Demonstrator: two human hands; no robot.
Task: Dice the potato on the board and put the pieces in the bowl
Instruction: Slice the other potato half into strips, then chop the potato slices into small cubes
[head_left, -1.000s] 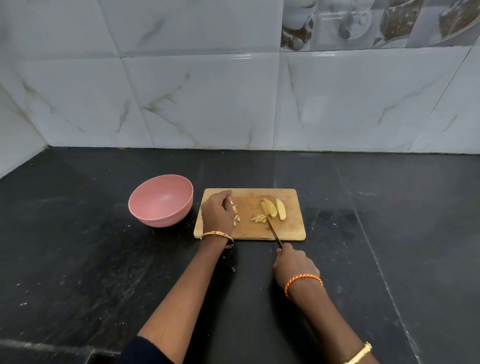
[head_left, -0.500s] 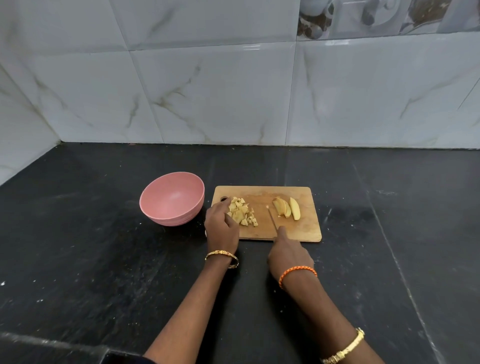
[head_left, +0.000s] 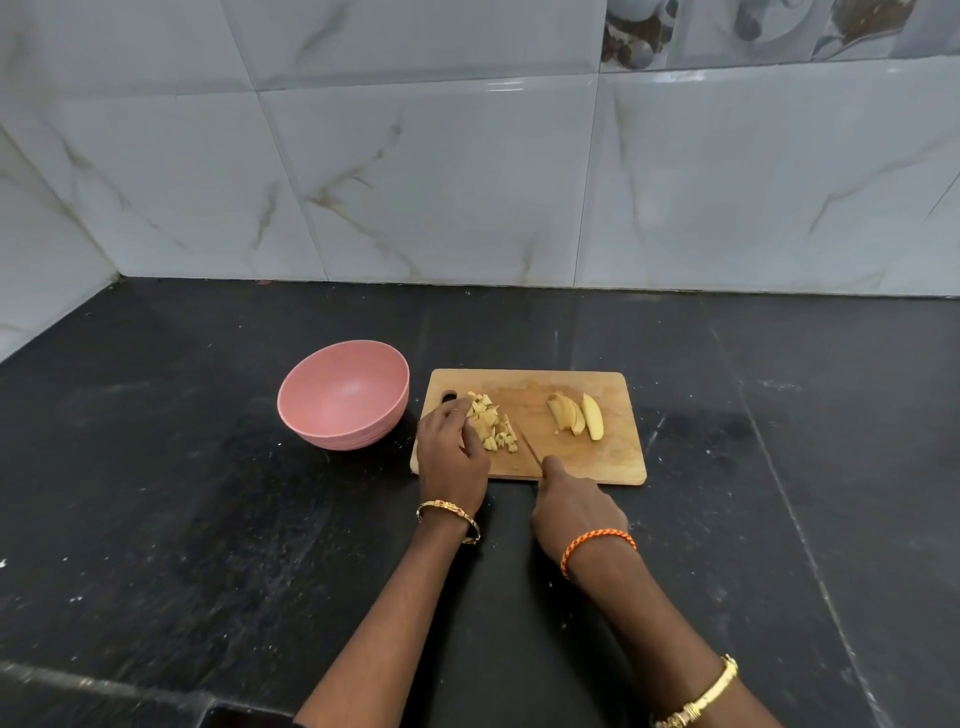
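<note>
A wooden cutting board (head_left: 613, 457) lies on the black counter. A heap of diced potato pieces (head_left: 493, 428) sits at its left part. My left hand (head_left: 452, 457) cups the heap's left side, fingers curled against it. Three potato slices (head_left: 576, 415) lie at the board's right part. My right hand (head_left: 576, 514) grips a knife (head_left: 530, 449) by the handle; the blade lies just right of the heap, tip pointing away from me. The pink bowl (head_left: 343, 395) stands left of the board, with nothing in it.
The black stone counter (head_left: 208, 519) runs to a marble-tiled wall (head_left: 467, 182) behind and at the left. White crumbs dot the counter around the board.
The knife has slid left across the board, away from the slices, pushing the diced pieces into a heap against my left hand. The view has shifted slightly left.
</note>
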